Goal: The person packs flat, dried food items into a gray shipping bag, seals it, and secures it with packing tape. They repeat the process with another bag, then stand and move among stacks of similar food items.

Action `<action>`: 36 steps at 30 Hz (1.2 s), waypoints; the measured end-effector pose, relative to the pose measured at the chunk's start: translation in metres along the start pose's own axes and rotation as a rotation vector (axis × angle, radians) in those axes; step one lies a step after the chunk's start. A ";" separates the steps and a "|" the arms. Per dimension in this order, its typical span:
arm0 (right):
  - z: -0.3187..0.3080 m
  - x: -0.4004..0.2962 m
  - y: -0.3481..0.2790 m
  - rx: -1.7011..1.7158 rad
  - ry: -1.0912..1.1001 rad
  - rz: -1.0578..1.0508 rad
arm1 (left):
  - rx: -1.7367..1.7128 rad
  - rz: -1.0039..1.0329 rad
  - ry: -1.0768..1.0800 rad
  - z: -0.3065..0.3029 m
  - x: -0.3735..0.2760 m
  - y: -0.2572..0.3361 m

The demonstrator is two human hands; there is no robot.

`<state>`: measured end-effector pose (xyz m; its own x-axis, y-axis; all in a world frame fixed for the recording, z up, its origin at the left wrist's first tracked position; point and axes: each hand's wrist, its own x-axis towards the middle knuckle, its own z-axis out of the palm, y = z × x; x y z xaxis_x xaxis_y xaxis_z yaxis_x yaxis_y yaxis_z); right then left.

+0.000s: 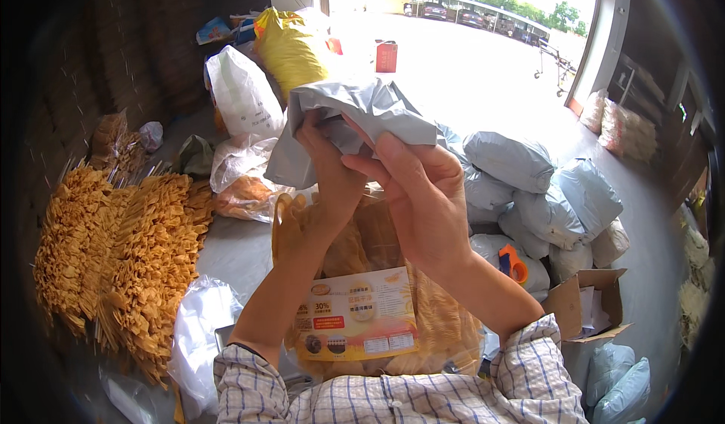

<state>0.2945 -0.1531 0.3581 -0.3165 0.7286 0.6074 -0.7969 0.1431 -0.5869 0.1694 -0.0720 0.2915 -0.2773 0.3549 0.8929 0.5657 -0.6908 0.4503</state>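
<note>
Both hands hold up a grey plastic mailing bag (368, 104) in front of me, its mouth turned towards me. My left hand (331, 169) reaches into the mouth and holds the bag there; its fingertips are hidden by the film. The edge of the bag is pinched between the thumb and fingers of my right hand (422, 197). Below the hands, close to my body, lies a clear plastic pack of yellow-brown dried food sheets (447, 322), probably tofu skin. A printed label (359, 316) shows on it.
Skewered yellow-brown sheets (124, 260) are heaped at left beside white plastic bags (204, 333). Filled grey mailing bags (510, 163) are piled at right, with an orange tape dispenser (514, 264) and an open cardboard box (566, 305). A yellow sack (294, 50) stands ahead near the doorway.
</note>
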 end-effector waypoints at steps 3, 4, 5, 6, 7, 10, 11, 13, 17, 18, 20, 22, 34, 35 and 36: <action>-0.009 -0.002 -0.003 -0.164 -0.007 -0.119 | -0.032 0.027 0.114 -0.004 0.014 -0.015; -0.010 -0.002 -0.006 -0.296 0.030 -0.125 | 0.001 0.056 0.139 -0.009 0.019 -0.020; -0.008 -0.001 -0.011 -0.427 0.067 -0.130 | 0.035 0.086 0.165 -0.013 0.024 -0.024; -0.009 0.000 -0.016 -0.564 0.104 -0.138 | 0.063 0.116 0.196 -0.015 0.032 -0.021; -0.012 0.002 -0.019 -0.615 0.115 -0.150 | 0.097 0.110 0.187 -0.020 0.036 -0.019; -0.025 0.013 -0.021 -0.763 0.131 -0.262 | 0.186 0.057 0.152 -0.036 0.044 -0.014; -0.027 0.014 -0.025 -0.828 0.153 -0.239 | 0.190 -0.020 0.081 -0.046 0.045 -0.010; -0.037 0.015 -0.034 -0.965 0.201 -0.188 | 0.188 -0.184 -0.062 -0.065 0.047 -0.004; -0.056 0.015 -0.045 -1.098 0.300 -0.097 | 0.227 -0.250 -0.243 -0.087 0.042 0.009; -0.058 0.011 -0.047 -1.109 0.284 -0.109 | 0.246 -0.194 -0.274 -0.089 0.036 0.013; -0.069 0.003 -0.045 -1.128 0.269 -0.143 | 0.414 -0.043 -0.236 -0.084 0.015 0.035; -0.076 -0.009 -0.047 -1.126 0.260 -0.142 | 0.675 0.098 -0.276 -0.089 -0.007 0.049; -0.107 -0.064 -0.064 -1.314 0.263 0.089 | 0.539 -0.168 -0.330 -0.149 -0.036 0.015; -0.114 -0.065 -0.063 -1.448 0.230 -0.142 | 0.510 -0.185 -0.306 -0.153 -0.038 0.016; -0.125 -0.068 -0.059 -1.579 0.195 -0.376 | 0.489 -0.198 -0.291 -0.153 -0.038 0.020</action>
<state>0.4278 -0.1270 0.2846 -0.0734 0.5478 0.8334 0.5161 0.7359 -0.4383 0.0723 -0.1960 0.2685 -0.2289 0.6529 0.7220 0.8357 -0.2485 0.4897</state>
